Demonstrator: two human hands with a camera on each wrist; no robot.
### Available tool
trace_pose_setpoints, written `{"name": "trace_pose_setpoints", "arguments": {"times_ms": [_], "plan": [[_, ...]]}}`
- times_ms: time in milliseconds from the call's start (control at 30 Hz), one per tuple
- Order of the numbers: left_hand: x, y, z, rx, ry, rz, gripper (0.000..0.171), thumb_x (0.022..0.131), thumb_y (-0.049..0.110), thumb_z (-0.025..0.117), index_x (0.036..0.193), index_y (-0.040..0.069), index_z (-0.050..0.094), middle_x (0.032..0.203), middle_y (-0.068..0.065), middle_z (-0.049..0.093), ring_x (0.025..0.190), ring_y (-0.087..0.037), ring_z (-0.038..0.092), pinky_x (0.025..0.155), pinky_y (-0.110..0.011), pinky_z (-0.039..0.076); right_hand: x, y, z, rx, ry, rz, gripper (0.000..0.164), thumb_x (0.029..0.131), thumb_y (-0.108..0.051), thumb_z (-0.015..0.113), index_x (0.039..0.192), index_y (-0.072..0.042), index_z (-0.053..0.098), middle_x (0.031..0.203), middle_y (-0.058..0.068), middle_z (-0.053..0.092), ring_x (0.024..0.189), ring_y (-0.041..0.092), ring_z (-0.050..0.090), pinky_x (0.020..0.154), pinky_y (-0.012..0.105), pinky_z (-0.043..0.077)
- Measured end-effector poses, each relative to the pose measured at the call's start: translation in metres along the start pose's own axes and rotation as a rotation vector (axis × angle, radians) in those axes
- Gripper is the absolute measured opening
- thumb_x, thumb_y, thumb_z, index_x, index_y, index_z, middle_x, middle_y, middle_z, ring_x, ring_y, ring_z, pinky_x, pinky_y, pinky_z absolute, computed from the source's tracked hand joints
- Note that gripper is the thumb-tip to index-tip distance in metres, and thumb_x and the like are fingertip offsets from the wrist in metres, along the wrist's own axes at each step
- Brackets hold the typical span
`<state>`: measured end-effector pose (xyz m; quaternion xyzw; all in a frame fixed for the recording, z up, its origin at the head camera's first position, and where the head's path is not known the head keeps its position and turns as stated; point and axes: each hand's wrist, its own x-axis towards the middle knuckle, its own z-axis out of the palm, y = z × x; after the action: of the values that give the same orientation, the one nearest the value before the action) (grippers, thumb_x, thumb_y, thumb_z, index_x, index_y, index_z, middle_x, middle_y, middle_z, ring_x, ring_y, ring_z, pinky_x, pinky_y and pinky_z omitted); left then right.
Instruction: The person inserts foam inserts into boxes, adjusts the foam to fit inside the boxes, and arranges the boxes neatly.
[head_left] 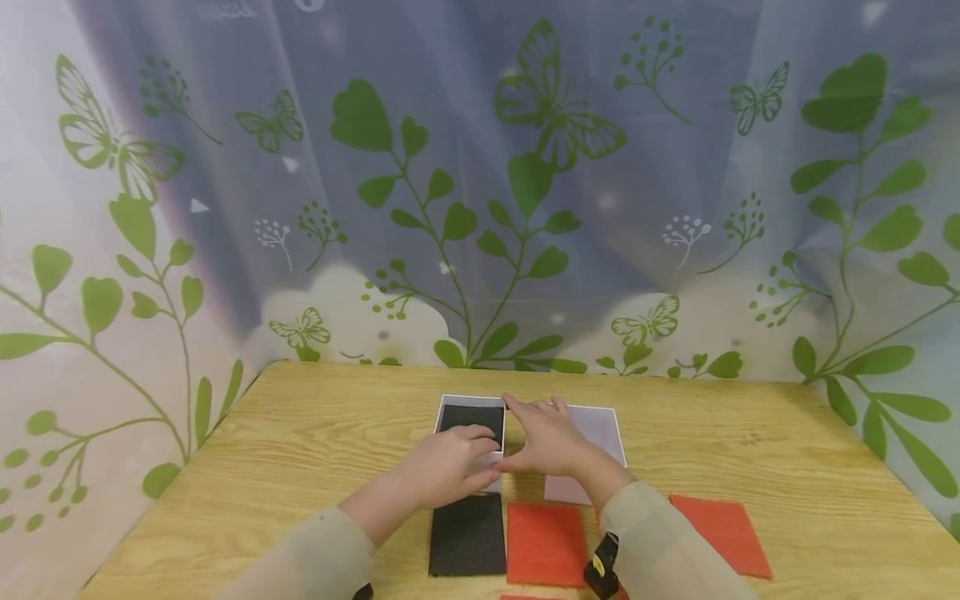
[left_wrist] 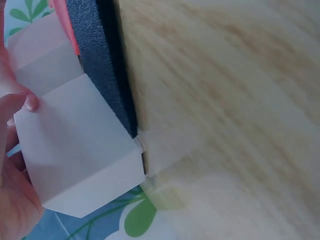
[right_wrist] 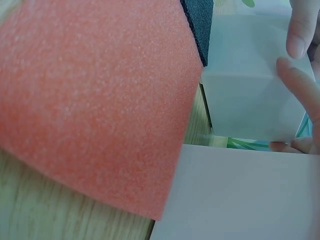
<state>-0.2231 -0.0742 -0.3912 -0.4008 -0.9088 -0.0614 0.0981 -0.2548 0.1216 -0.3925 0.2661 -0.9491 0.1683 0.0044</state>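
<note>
A white open box [head_left: 441,408] stands on the table with a black foam sheet [head_left: 468,414] inside it. My left hand [head_left: 442,467] reaches over its near side, bent fingers resting on the sheet; their tips are partly hidden. With my right hand [head_left: 551,437] I hold the box's right side, thumb at the near corner and forefinger toward the far corner. The right wrist view shows that thumb [right_wrist: 297,82] touching the box wall [right_wrist: 250,105]. Close to it is the left thumb [right_wrist: 297,40]. The left wrist view shows the box wall [left_wrist: 85,140] from outside.
A second white box [head_left: 603,429] stands to the right, partly behind my right hand. Nearer lie another black foam sheet [head_left: 467,537], a red foam sheet [head_left: 545,546] and a further red sheet [head_left: 723,533]. Behind the wooden table [head_left: 337,417] hangs a leaf-patterned curtain [head_left: 465,208].
</note>
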Motion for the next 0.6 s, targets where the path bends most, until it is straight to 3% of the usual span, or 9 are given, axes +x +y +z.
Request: {"name": "trace_pose_setpoints", "arguments": {"times_ms": [233,333,400,600], "plan": [[0.002,0.002,-0.003,-0.106,-0.038,-0.062,0.035,0.092,0.037,0.057,0.113,0.009,0.066,0.121,-0.006,0.058,0.108,-0.019,0.057,0.084,-0.034,0.050,0.000,0.000,-0.002,0.007,0.001,-0.001,0.097,0.070,-0.050,0.077,0.145,-0.008,0.032,0.133,0.007,0.052,0.121,0.030,0.044,0.106,0.057,0.009],[-0.001,0.005,-0.005,-0.151,-0.007,-0.060,0.034,0.093,0.035,0.057,0.112,0.009,0.066,0.119,-0.005,0.059,0.105,-0.017,0.058,0.085,-0.034,0.049,-0.001,0.000,-0.003,0.008,0.003,-0.006,0.097,0.070,-0.049,0.077,0.145,-0.008,0.032,0.134,0.007,0.051,0.122,0.030,0.044,0.106,0.057,0.008],[-0.004,0.007,-0.007,-0.137,0.043,-0.034,0.034,0.093,0.035,0.057,0.113,0.010,0.066,0.117,-0.004,0.059,0.104,-0.017,0.059,0.086,-0.035,0.048,-0.002,0.000,-0.003,0.010,0.004,-0.011,0.098,0.070,-0.051,0.077,0.146,-0.009,0.032,0.135,0.006,0.050,0.122,0.031,0.043,0.106,0.057,0.008],[-0.025,0.016,-0.014,-0.043,0.194,0.125,0.039,0.087,0.032,0.065,0.117,0.008,0.064,0.121,-0.008,0.059,0.110,-0.020,0.057,0.090,-0.036,0.046,-0.001,-0.001,-0.001,0.020,0.003,-0.009,0.100,0.068,-0.054,0.077,0.146,-0.010,0.031,0.136,0.005,0.049,0.124,0.030,0.042,0.106,0.057,0.006]]}}
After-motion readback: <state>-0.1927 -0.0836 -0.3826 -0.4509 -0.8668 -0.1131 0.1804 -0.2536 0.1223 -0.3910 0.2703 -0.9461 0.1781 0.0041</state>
